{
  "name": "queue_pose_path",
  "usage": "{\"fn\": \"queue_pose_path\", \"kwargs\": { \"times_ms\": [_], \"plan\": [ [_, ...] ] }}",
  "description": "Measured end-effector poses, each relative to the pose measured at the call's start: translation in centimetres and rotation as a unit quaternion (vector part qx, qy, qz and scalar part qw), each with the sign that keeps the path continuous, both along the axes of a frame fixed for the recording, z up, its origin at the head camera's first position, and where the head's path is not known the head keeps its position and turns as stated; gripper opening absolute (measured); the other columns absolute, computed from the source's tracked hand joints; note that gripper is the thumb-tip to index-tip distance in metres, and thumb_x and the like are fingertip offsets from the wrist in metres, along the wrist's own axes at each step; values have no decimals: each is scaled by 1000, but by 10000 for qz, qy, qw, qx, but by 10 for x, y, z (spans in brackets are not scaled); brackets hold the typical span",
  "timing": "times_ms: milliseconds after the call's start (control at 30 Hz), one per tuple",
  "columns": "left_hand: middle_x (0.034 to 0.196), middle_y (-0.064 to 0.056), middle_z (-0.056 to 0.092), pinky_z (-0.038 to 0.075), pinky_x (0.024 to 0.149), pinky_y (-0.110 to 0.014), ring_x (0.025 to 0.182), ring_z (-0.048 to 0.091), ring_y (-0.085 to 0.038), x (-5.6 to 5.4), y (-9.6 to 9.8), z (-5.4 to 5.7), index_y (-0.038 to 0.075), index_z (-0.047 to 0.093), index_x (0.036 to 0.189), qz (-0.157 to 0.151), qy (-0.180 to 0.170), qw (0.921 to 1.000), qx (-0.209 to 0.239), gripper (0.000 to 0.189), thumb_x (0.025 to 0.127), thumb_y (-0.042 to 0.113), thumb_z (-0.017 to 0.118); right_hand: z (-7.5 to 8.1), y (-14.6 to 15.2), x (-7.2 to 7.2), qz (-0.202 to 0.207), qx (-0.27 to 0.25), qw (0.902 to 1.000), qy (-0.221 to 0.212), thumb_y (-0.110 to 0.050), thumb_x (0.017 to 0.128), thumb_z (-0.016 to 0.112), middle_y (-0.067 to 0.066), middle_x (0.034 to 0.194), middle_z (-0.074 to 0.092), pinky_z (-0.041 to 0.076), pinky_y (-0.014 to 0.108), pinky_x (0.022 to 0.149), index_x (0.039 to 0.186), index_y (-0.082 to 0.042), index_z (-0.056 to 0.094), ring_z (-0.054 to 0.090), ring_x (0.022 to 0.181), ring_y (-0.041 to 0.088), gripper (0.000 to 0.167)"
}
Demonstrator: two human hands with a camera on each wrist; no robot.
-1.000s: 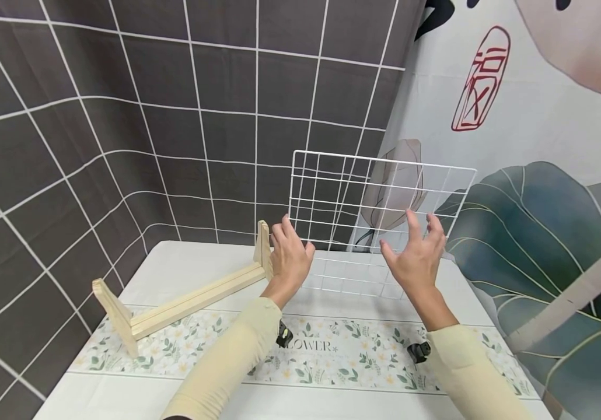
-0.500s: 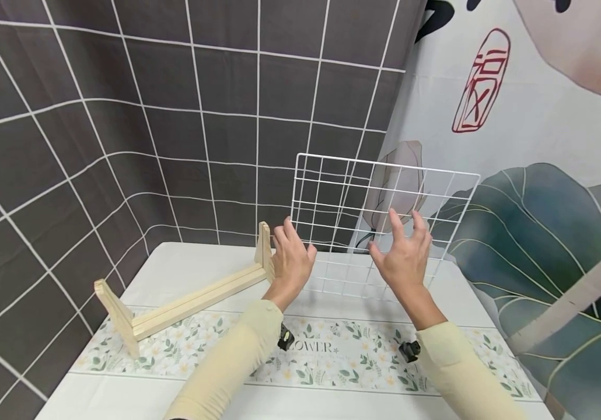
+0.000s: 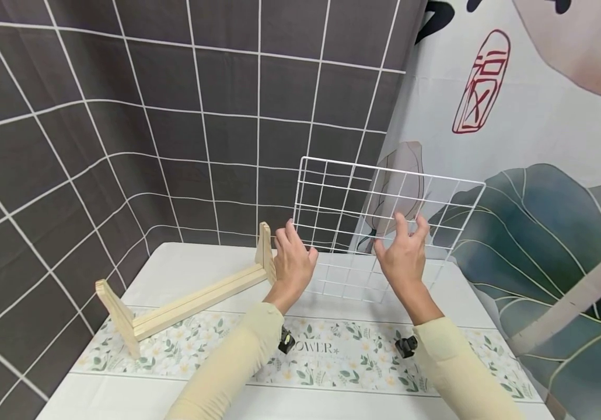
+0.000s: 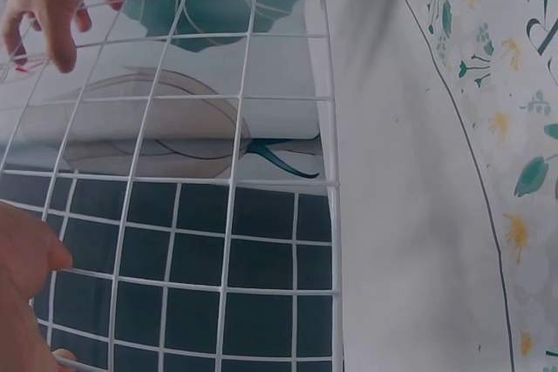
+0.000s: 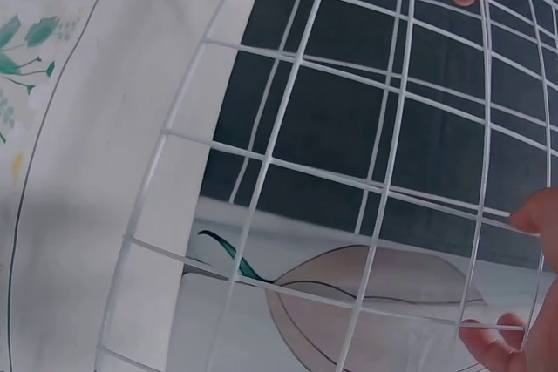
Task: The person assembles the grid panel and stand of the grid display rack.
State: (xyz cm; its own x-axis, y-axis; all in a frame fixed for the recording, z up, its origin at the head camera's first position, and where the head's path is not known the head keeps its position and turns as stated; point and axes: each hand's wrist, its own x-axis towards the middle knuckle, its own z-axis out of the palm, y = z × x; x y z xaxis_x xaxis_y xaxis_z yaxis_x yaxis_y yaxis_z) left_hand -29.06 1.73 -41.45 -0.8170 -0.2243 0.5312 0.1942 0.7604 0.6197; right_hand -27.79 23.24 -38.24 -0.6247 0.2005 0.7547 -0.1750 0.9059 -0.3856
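Left hand (image 3: 292, 262) and right hand (image 3: 402, 259) grip wire grid (image 4: 232, 182) near back edge of counter (image 3: 190, 255); I'd move both sides evenly.

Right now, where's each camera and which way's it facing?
Head: on head, forward and down at white wire grid; left hand, right hand, sleeves show.
Left wrist: on that wrist, at grid; both hands partly show.
Right wrist: on that wrist, at grid; both hands partly show.
Wrist views share: grid, tablecloth, both hands.

Left hand (image 3: 294, 265) and right hand (image 3: 404, 261) cropped in wrist views, lettering (image 3: 316, 347) partly hidden
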Motion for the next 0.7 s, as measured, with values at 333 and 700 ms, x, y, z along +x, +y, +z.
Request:
{"fn": "queue_pose_path", "kwargs": {
  "times_ms": [333, 700],
  "plan": [
    [123, -17, 50, 57, 62, -41, 106, 58, -31, 2, -2, -4, 3, 39, 147, -74, 26, 10000, 13, 80, 82, 25, 80, 1, 2, 0, -128, -94, 9999, -12, -16, 78, 82, 23, 145, 41, 45, 47, 48, 132, -13, 59, 48, 55, 33, 58],
    [126, -17, 46, 59, 66, -40, 109, 58, -32, 8, -8, -4, 6, 33, 153, -354, -224, 9991, 28, 88, 84, 27, 83, 1, 4, 0, -50, -67, 9998, 170, -14, 78, 80, 23, 143, 44, 43, 47, 48, 130, -12, 60, 53, 59, 35, 56]
  ]
}}
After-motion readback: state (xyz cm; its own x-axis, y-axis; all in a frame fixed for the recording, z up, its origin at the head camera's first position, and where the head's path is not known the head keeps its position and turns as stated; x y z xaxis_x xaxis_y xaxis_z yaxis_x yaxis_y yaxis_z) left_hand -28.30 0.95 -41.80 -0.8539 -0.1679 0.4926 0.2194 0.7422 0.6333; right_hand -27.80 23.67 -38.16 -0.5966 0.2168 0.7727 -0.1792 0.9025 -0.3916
